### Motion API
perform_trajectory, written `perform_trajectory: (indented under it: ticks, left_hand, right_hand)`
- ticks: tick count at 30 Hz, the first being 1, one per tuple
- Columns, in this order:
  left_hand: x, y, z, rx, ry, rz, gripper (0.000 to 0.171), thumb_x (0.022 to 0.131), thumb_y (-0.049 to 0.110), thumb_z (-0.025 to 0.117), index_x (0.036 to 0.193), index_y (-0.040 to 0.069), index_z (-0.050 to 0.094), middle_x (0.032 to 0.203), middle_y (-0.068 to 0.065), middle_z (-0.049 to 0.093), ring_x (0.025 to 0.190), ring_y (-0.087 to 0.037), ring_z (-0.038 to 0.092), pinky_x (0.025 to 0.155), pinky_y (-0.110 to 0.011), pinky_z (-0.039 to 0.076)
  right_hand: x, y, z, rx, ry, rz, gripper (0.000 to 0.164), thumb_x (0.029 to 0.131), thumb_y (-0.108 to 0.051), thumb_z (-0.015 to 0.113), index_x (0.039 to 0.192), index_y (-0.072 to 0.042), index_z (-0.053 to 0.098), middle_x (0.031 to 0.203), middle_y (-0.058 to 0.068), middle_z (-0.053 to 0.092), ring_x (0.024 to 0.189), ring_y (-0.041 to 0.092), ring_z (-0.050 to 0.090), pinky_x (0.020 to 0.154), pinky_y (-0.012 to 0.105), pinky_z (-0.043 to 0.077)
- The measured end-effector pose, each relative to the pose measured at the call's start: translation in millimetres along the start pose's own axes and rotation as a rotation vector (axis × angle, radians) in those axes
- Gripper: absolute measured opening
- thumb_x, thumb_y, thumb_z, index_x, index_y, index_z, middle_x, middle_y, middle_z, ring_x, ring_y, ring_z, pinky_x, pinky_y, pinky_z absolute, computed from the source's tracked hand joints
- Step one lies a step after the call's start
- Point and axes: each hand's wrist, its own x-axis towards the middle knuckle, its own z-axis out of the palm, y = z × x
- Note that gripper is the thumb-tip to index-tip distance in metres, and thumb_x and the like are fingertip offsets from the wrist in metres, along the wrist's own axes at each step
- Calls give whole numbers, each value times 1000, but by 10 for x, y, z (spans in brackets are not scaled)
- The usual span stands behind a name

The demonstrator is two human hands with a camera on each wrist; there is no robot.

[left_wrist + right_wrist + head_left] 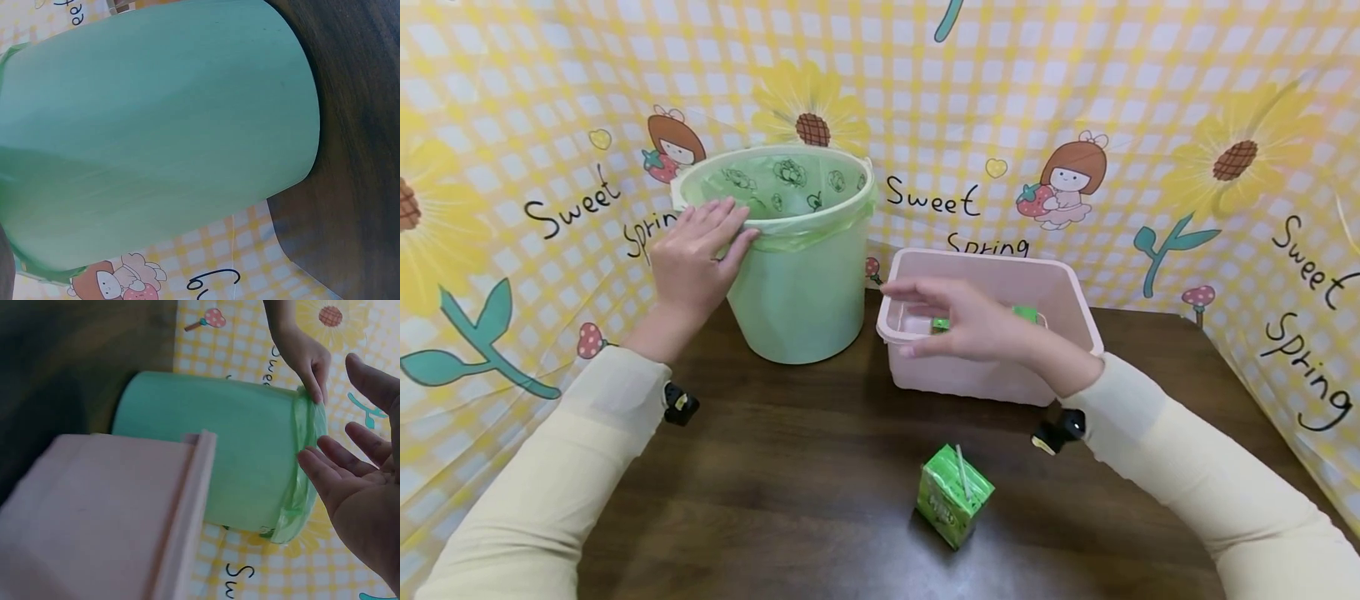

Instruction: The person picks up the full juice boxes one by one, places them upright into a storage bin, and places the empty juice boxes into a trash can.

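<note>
A light green trash bin (797,300) stands upright at the back left, lined with a green bag (805,237) folded over its rim. My left hand (700,250) holds the bin's near left rim, fingers over the edge and thumb outside. The left wrist view is filled by the bin's side (162,125). Above the left part of a pink box (955,375) hovers my right hand (973,321), holding nothing. Its fingers are spread in the right wrist view (369,506). Green cartons (1025,314) lie inside the box, partly hidden.
Nearer to me, a green drink carton (955,500) with a straw (963,473) stands on the dark wooden table (760,483). A yellow checked cloth (940,100) with printed flowers and figures hangs behind and at both sides. The box is right of the bin.
</note>
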Motion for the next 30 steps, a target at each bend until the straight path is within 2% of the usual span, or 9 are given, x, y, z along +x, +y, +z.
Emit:
perform_trajectory:
  ticks: [7, 13, 20, 25, 30]
  left_hand:
    - [4, 25, 12, -5, -1, -4, 33, 94, 35, 64, 115, 10, 73, 117, -11, 66, 107, -32, 65, 102, -47, 43]
    - [4, 17, 12, -2, 7, -6, 33, 94, 35, 65, 114, 11, 73, 116, -10, 67, 106, -32, 65, 100, -47, 44]
    - [11, 19, -3, -1, 11, -2, 32, 94, 33, 66, 114, 10, 73, 115, -11, 67, 106, -32, 65, 99, -48, 44]
    - [11, 30, -7, -5, 9, 9, 31, 94, 32, 66, 114, 9, 73, 115, -12, 67, 105, -33, 66, 98, -50, 45]
    - [20, 30, -8, -6, 15, 15, 31, 94, 31, 66, 114, 9, 73, 115, -13, 67, 105, -33, 66, 98, -50, 45]
  right_hand:
    - [-485, 51, 109, 88, -125, 73, 66, 82, -15, 80, 140, -6, 49, 142, 5, 49, 129, 19, 48, 106, 33, 38]
    - [-773, 176, 140, 159, -225, 25, 68, 82, -11, 80, 141, -5, 46, 142, 6, 49, 130, 22, 47, 109, 39, 35]
    - [-965, 311, 205, 274, -307, -2, 79, 78, -16, 83, 144, -5, 41, 146, 6, 45, 134, 30, 41, 110, 43, 32]
    - [-1043, 417, 296, 337, -365, 1, 89, 76, -18, 85, 147, -4, 35, 149, 8, 41, 137, 30, 37, 111, 44, 29]
    - [-1079, 490, 381, 373, -419, 29, 95, 75, -21, 86, 150, -8, 30, 150, 7, 39, 138, 33, 34, 113, 43, 26]
